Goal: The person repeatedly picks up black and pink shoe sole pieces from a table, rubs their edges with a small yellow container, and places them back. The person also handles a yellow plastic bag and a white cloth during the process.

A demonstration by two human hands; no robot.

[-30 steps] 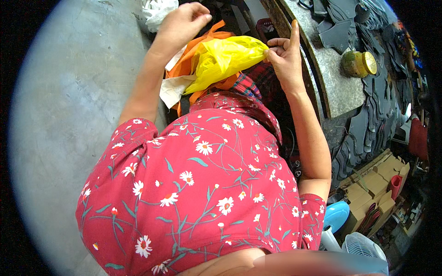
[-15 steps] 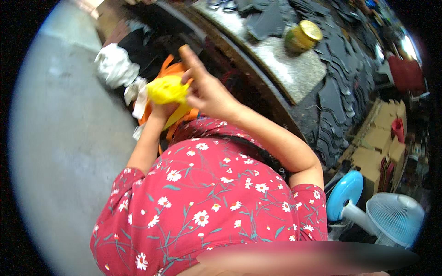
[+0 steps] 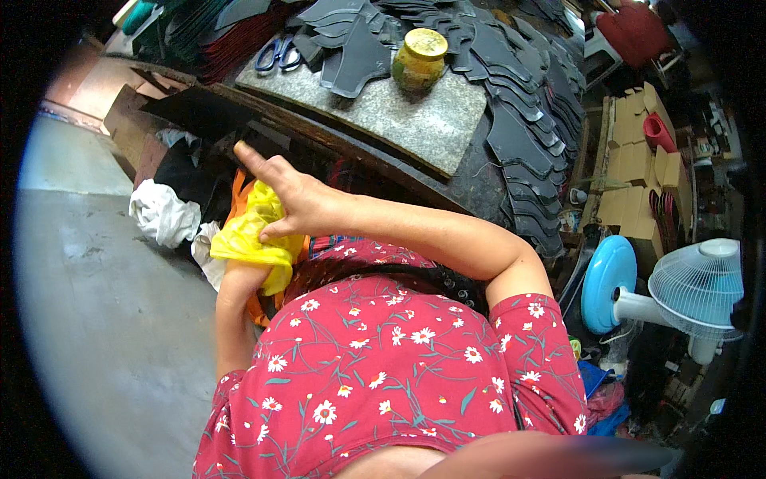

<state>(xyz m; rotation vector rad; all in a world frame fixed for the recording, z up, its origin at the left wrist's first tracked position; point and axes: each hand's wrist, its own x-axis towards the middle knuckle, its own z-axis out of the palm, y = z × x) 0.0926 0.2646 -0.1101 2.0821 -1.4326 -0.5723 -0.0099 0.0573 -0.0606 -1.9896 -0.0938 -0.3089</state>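
Observation:
A crumpled yellow plastic bag (image 3: 249, 233) covers my left hand and reaches down round the wrist, with only my left forearm (image 3: 237, 307) bare below it. The bag hides the left fingers. Across the bag's right side lies my right hand (image 3: 297, 194), its forefinger stretched out past the bag and its thumb spread apart, touching the yellow plastic. The other right fingers are out of sight. Behind the bag, orange straps or cloth (image 3: 239, 194) show, and white crumpled cloth (image 3: 163, 214) hangs to the left beside something black.
Ahead, a worktable holds a grey stone slab (image 3: 423, 128), a yellow-lidded jar (image 3: 420, 60), scissors (image 3: 278, 57) and rows of dark cut pieces (image 3: 523, 132). To the right stand a blue-and-white fan (image 3: 694, 287) and cardboard boxes (image 3: 630, 160). Grey floor (image 3: 112, 319) lies left.
The yellow bag has spread from a bunched lump down over my left wrist. My right hand has shifted left and lower along it. The view has turned, bringing the scissors and table more fully into sight.

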